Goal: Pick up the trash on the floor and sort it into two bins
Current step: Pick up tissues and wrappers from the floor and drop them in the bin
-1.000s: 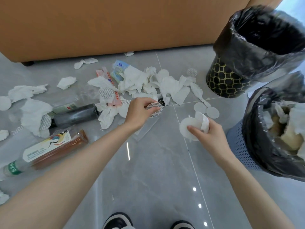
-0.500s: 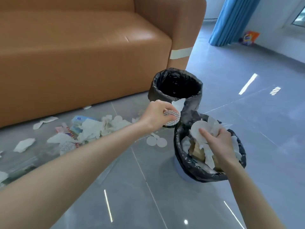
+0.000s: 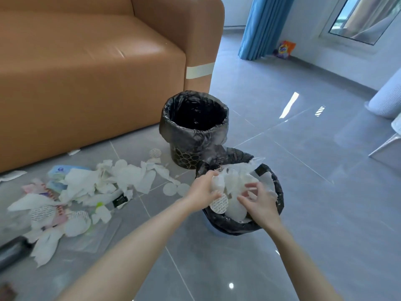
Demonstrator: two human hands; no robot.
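Observation:
Both my hands hover over the near bin (image 3: 280,205), a blue basket with a black liner, heaped with white tissue and round pads. My left hand (image 3: 200,192) is at its left rim with fingers loosely curved; a dotted round pad (image 3: 219,204) lies just below its thumb, apart from the fingers. My right hand (image 3: 259,204) has its fingers spread above the paper and holds nothing. Behind stands the far bin (image 3: 193,135), black-lined with a gold pattern, its inside dark. A pile of tissues, pads and wrappers (image 3: 121,183) covers the floor to the left.
A tan sofa (image 3: 86,79) runs along the back left, close behind the far bin. A dark bottle (image 3: 13,249) lies at the left edge. Blue curtain (image 3: 260,25), a colourful bag (image 3: 284,49) and a white rounded object (image 3: 386,98) stand at the right.
My left hand moved right from beside the far bin to over the near bin, and the dotted pad left its pinch. My right hand spread its fingers and let go of the tissue.

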